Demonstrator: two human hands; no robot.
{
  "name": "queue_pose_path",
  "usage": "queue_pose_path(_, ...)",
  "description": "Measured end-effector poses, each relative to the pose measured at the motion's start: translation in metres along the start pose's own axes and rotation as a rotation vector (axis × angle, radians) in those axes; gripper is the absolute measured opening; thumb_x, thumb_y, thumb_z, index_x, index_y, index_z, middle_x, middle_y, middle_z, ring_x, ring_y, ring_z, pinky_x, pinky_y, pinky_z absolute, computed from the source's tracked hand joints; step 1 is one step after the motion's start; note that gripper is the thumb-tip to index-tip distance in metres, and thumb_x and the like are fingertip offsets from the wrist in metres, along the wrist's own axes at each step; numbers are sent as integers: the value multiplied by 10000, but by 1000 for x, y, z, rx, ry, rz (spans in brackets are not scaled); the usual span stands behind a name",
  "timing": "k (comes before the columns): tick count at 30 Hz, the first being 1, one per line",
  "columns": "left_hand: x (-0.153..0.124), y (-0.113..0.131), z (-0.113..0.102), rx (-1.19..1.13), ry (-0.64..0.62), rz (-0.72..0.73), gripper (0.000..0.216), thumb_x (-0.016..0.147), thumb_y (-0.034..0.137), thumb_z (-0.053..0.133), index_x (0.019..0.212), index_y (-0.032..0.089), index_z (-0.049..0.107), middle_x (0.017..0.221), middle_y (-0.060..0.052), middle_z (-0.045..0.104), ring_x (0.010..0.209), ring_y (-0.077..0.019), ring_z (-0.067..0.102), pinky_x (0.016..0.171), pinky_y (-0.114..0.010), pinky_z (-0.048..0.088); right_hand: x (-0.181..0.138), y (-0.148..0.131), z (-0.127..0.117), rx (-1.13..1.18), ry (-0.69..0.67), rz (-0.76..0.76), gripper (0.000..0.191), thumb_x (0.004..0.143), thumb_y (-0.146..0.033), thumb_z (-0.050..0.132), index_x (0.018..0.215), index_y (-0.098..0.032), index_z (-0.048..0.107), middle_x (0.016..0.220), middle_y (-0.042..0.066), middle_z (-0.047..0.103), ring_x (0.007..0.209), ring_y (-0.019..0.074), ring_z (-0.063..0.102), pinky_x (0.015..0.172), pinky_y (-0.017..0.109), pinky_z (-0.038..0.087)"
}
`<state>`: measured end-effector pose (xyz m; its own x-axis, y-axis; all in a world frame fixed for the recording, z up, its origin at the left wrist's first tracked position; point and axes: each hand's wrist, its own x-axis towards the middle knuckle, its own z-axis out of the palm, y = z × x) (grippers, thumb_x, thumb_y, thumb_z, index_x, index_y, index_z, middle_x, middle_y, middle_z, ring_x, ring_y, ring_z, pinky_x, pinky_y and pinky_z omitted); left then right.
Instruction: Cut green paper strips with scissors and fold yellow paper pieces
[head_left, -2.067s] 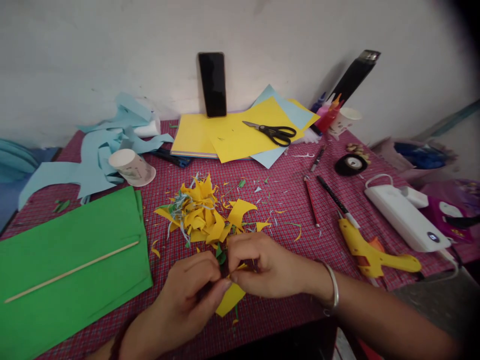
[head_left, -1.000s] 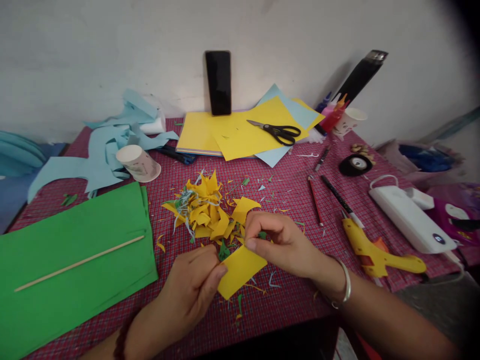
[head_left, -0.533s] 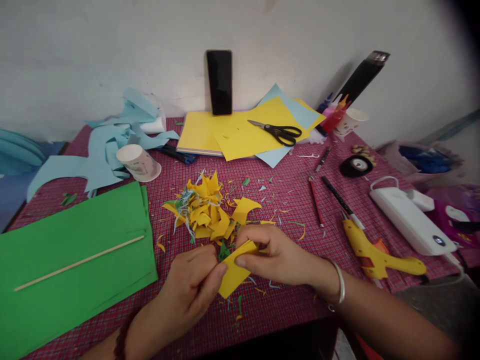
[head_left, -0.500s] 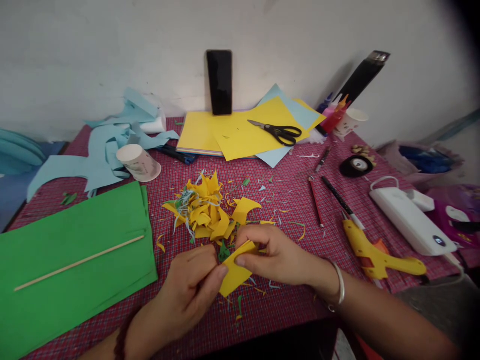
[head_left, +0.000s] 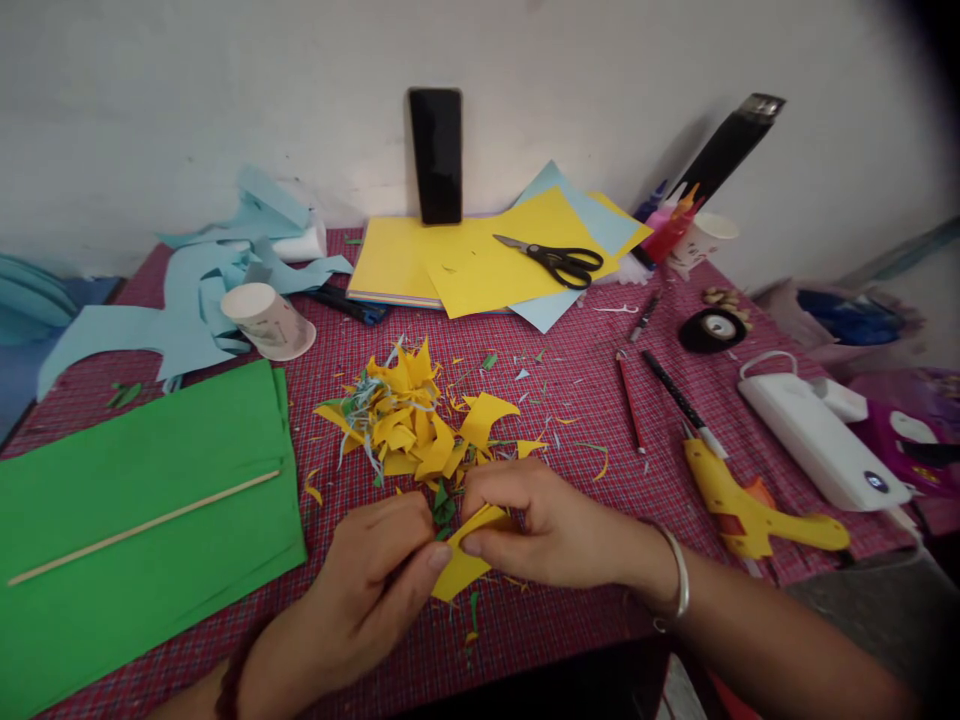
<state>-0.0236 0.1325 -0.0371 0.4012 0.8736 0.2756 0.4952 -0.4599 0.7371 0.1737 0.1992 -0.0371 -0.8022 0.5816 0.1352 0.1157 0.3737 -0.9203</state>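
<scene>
Both my hands meet near the table's front edge over a small piece of yellow paper. My left hand pinches its lower left part between thumb and fingers. My right hand, with a metal bangle on the wrist, pinches the upper edge, which is bent over. Just beyond the fingers lies a heap of yellow, green and pale blue paper scraps on the red checked tablecloth.
Green sheets with a thin wooden stick lie at left. A tipped paper cup and blue offcuts sit behind. Scissors rest on yellow sheets by a propped phone. A yellow glue gun, pens and a white power bank lie at right.
The yellow piece was held out flat a second ago; my right hand has since bent its upper edge over and drawn back toward the left hand. The view shifted slightly.
</scene>
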Motion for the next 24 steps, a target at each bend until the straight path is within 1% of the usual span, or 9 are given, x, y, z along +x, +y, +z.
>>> queue_pose_path(3,3,2,0,31,-32,49,233,943,173,424,713,209,432,632,43,472,562,-99,466,515,-230,357,-1,-1,-1,24,11,36,94,848,-209,571,765,-166,574,708,-15,565,654,105,514,606,229,399)
queue_pose_path(5,4,3,1,68,-28,75,227,950,180,412,727,215,433,643,38,492,575,-109,487,519,-242,366,-1,-2,-3,51,36,60,132,862,-243,577,752,-169,572,694,-21,542,636,102,494,582,224,385)
queue_pose_path(8,4,2,2,110,1,85,222,962,181,388,745,218,423,658,34,500,579,-115,492,522,-251,370,-1,-2,-5,106,106,65,162,880,-256,585,743,-171,573,681,-27,521,616,95,475,555,217,367)
queue_pose_path(12,3,2,1,134,1,93,219,962,164,390,749,214,406,667,37,491,578,-106,478,533,-242,370,-2,-1,-8,183,216,70,143,886,-247,603,765,-173,586,695,-26,541,616,89,479,552,211,366)
queue_pose_path(15,1,2,0,135,13,87,230,962,157,390,738,208,406,656,41,478,568,-98,462,532,-234,362,-4,0,-10,281,260,67,173,906,-311,590,802,-173,598,712,-20,540,629,91,472,556,210,367)
queue_pose_path(17,0,2,0,138,28,73,233,958,157,401,730,204,413,649,41,475,563,-96,457,527,-230,356,-5,-1,-10,362,228,64,208,903,-380,588,887,-174,607,774,-4,555,673,102,488,581,215,388)
queue_pose_path(20,-1,2,-1,132,60,56,233,956,166,409,726,201,427,657,33,490,577,-99,473,535,-229,363,-6,-2,-9,406,74,72,274,851,-412,644,964,-166,597,809,3,556,688,111,491,588,219,407)
queue_pose_path(22,-1,2,-2,126,97,51,236,957,168,407,725,200,437,654,29,498,583,-102,482,542,-229,372,-4,-3,-6,342,-1,84,202,854,-348,638,909,-157,598,756,-10,536,646,101,470,564,213,395)
queue_pose_path(24,0,3,-2,120,117,50,234,956,170,406,728,199,452,651,25,507,581,-105,486,538,-230,377,-3,-3,-4,266,6,103,126,871,-277,605,844,-154,597,717,-18,524,622,94,462,553,208,387)
